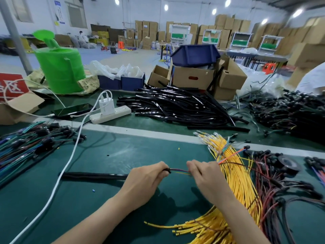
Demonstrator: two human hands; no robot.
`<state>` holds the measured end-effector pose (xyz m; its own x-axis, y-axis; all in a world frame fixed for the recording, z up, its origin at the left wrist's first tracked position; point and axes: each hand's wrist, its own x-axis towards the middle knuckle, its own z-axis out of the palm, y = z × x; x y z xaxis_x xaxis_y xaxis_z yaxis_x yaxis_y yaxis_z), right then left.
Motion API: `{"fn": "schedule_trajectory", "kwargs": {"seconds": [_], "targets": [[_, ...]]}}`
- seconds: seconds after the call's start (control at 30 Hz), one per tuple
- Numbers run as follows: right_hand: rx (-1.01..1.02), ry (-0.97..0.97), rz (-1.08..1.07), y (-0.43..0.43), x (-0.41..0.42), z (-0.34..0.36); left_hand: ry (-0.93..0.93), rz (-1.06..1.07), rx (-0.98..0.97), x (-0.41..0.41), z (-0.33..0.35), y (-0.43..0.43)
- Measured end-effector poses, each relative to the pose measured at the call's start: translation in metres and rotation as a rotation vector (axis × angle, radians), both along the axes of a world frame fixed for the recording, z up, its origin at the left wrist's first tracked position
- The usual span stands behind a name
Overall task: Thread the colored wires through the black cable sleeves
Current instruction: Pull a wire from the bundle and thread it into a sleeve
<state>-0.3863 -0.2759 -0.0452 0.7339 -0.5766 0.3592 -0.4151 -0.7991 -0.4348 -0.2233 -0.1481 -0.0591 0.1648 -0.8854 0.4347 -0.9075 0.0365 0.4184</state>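
At the bench's far edge, two small blue bins (121,83) hold crumpled clear plastic bags (116,69). A black sleeve (95,175) lies left to right on the green mat (123,148), its right end pinched in the left hand (146,180). The right hand (207,175), just beside it, grips the colored wires (179,171) running straight into that open end.

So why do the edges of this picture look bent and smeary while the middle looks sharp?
Head view: wide-angle lens bows the white table strip and blurs the stacked cardboard boxes at right; left hand and right hand stay sharp, casting soft shadows on the green mat; ceiling lamps flare.
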Motion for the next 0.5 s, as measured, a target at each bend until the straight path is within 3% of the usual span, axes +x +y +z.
{"fn": "schedule_trajectory", "kwargs": {"seconds": [0.17, 0.37, 0.5], "targets": [[-0.013, -0.04, -0.083, -0.016, 0.018, 0.033, -0.082, 0.003, 0.151, 0.013, 0.044, -0.026], [-0.118, -0.14, -0.035, -0.011, 0.033, 0.098, -0.108, -0.079, 0.102, 0.002, 0.106, -0.042], [0.013, -0.121, 0.053, -0.008, 0.027, 0.101, -0.243, -0.056, 0.132, -0.003, 0.123, -0.034]]}}
